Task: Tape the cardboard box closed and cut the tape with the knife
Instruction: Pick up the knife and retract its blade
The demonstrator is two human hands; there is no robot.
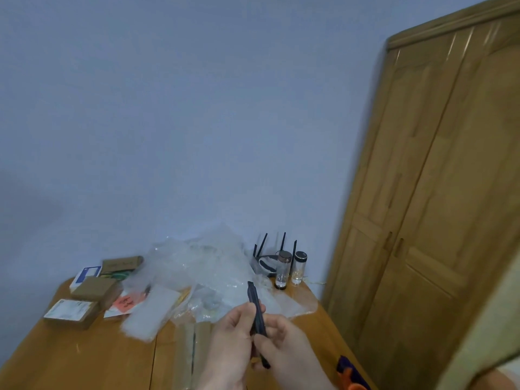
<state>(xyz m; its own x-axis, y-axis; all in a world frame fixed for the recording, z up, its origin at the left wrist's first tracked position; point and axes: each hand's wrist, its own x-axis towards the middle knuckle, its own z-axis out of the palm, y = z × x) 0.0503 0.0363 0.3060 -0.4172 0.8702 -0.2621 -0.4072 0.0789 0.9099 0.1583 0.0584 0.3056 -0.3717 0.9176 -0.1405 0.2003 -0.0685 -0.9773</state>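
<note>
above the table (pixel 84 358), left hand (pixel 229 344) and right hand (pixel 284 347) meet, both hands' fingers pinched around the upright black knife (pixel 256 313).

Wooden table (pixel 84 358): crumpled clear plastic wrap (pixel 202 266), router (pixel 266 261), two glass bottles (pixel 282 270) beside it. Wooden door (pixel 439 192) right.

The wooden table (pixel 84 358) stands against the wall beside a door. Small cardboard boxes (pixel 94 288) sit at its left, crumpled clear plastic wrap (pixel 202 266) is heaped in the middle, and two glass bottles (pixel 282 270) stand upright at the far right beside a black router (pixel 266 260).
</note>
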